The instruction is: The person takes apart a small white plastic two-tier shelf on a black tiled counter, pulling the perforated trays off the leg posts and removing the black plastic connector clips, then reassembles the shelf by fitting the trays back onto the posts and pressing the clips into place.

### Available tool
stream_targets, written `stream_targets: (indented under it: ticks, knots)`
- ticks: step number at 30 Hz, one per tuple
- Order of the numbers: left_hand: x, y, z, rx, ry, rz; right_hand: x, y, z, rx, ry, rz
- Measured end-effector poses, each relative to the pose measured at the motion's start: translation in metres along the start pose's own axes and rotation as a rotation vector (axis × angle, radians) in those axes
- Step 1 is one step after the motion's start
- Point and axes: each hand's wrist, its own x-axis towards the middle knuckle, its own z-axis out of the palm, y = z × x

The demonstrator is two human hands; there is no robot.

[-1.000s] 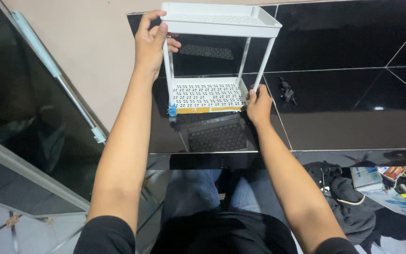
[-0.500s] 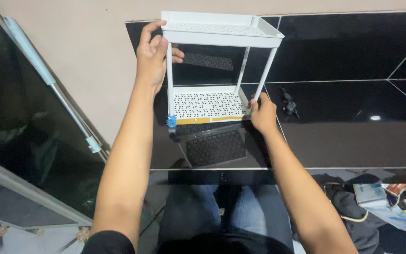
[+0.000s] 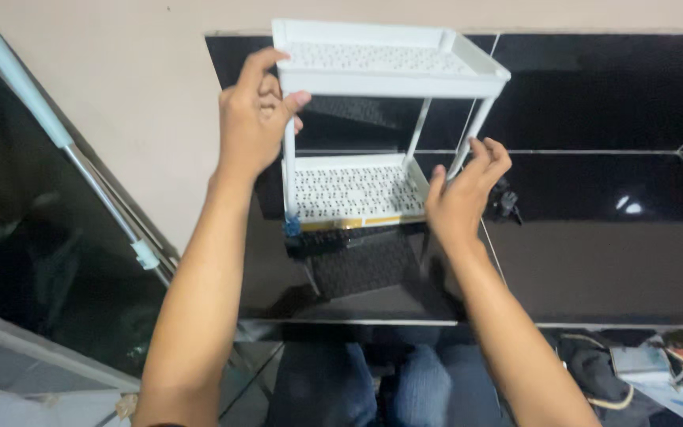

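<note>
A two-tier rack point(image 3: 373, 119) stood on the worktop point(image 3: 594, 261), near its left edge and against the far wall point(image 3: 120, 87). The left hand point(image 3: 253, 119) was at the upper tray's left corner; the right hand point(image 3: 460, 198) sat beside the lower tray's right post. A small object point(image 3: 506, 202) lay just right of that hand.
</note>
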Motion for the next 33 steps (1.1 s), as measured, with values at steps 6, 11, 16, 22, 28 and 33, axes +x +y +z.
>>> stream_targets:
  ticks: [6, 11, 16, 22, 28, 33]
  knots:
    - [-0.002, -0.012, 0.018, -0.032, 0.095, 0.092, 0.049, -0.095, 0.009, 0.038, 0.016, -0.237]
    - [-0.007, -0.032, 0.035, -0.146, 0.179, 0.048, 0.106, -0.142, 0.028, 0.077, -0.141, -0.455]
    - [-0.003, -0.047, 0.046, -0.414, 0.301, 0.012, 0.133, -0.148, 0.042, 0.277, -0.359, -0.487]
    - [0.004, -0.052, 0.05, -0.54, 0.29, 0.005, 0.132, -0.137, 0.048, 0.317, -0.293, -0.553]
    - [0.006, -0.048, 0.061, -0.685, 0.305, -0.106, 0.134, -0.129, 0.047, 0.263, -0.232, -0.553]
    - [0.019, -0.052, 0.072, -0.773, 0.299, -0.125, 0.14, -0.12, 0.046, 0.214, -0.261, -0.508]
